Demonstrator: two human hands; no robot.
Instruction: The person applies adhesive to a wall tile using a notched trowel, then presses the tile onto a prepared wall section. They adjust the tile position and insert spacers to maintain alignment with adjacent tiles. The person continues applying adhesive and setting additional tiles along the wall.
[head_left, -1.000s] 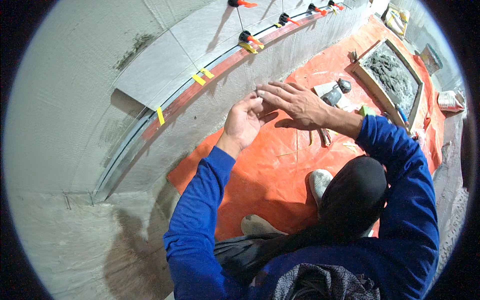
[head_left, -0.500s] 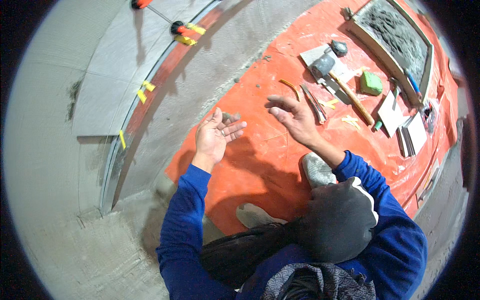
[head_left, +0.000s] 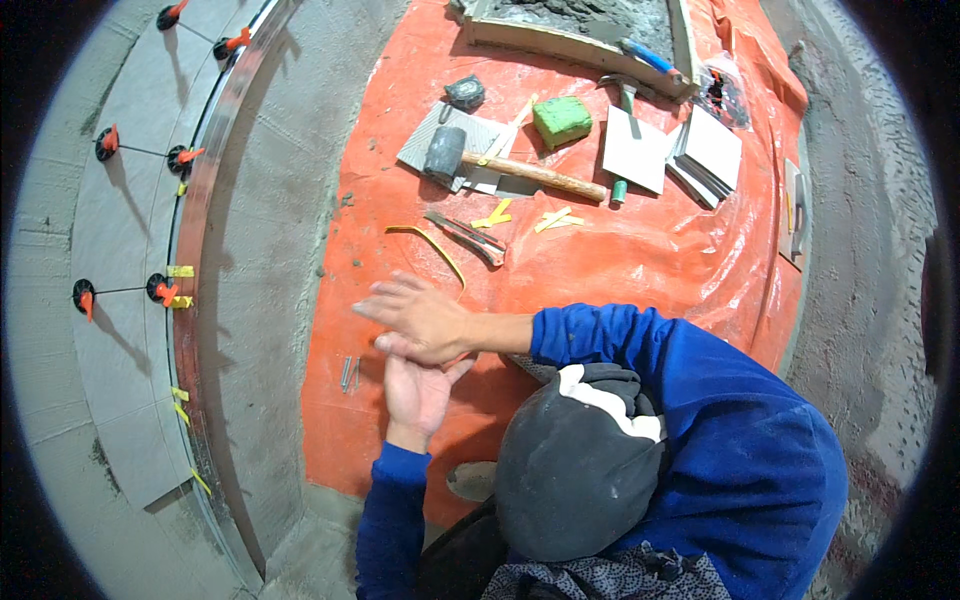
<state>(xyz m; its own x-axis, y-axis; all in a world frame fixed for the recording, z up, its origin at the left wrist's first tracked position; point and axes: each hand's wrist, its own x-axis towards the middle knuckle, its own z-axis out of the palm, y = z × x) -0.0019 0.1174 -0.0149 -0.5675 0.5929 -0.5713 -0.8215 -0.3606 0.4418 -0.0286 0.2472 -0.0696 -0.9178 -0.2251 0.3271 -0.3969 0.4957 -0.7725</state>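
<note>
In the head view, the left hand [head_left: 415,392] is held palm-up with fingers spread, and the right hand [head_left: 415,318] is laid flat across it, palm down, also spread; nothing is gripped by either hand. Both hands are positioned above the orange plastic ground sheet [head_left: 640,260], just beside two small grey metal nails [head_left: 349,372] lying loose on it. Farther off, a curved yellow plastic strip [head_left: 432,247], a red-and-grey utility knife [head_left: 466,238] and a black-headed rubber mallet with wooden handle [head_left: 505,166] are laid out, with a green sponge block [head_left: 561,120] and white square tiles [head_left: 660,150] beyond. Risk is judged as follows: the nails could be knelt on or swept under a fold of the sheet; the knife could be struck by a reaching hand; grit rubbed between the palms could fall onto the grey tiled surface with red-and-black levelling clips [head_left: 120,240].
</note>
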